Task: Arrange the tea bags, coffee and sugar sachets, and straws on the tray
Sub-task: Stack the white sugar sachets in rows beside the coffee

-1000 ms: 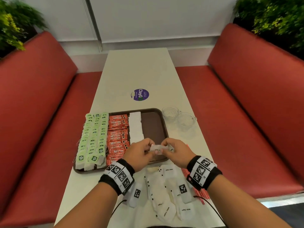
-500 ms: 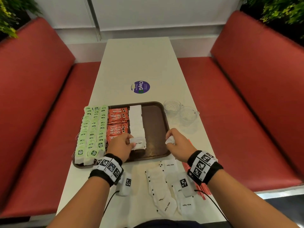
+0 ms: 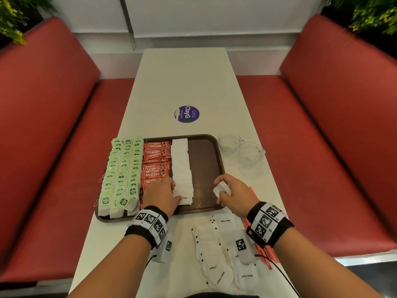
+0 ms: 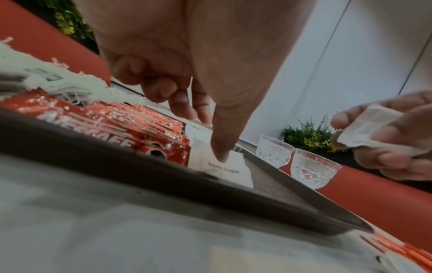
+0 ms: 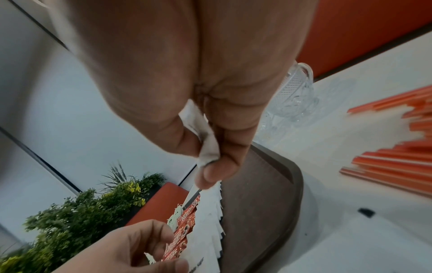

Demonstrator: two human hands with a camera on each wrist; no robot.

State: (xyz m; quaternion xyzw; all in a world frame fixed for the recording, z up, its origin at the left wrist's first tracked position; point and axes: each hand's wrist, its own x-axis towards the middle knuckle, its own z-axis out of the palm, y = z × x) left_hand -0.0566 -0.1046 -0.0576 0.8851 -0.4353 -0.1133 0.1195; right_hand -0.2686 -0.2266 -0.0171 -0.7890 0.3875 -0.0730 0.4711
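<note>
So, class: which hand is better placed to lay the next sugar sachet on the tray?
Right hand: it already pinches a sugar sachet above the tray; the left hand presses the white row.

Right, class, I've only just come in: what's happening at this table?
A person is filling a brown plastic tray with drink supplies. Green tea bags, red coffee sachets and white sugar sachets already lie in rows. The left hand presses the nearest sachet of the sugar row; the right hand pinches a single white sachet. Red straws lie off the tray.
</note>
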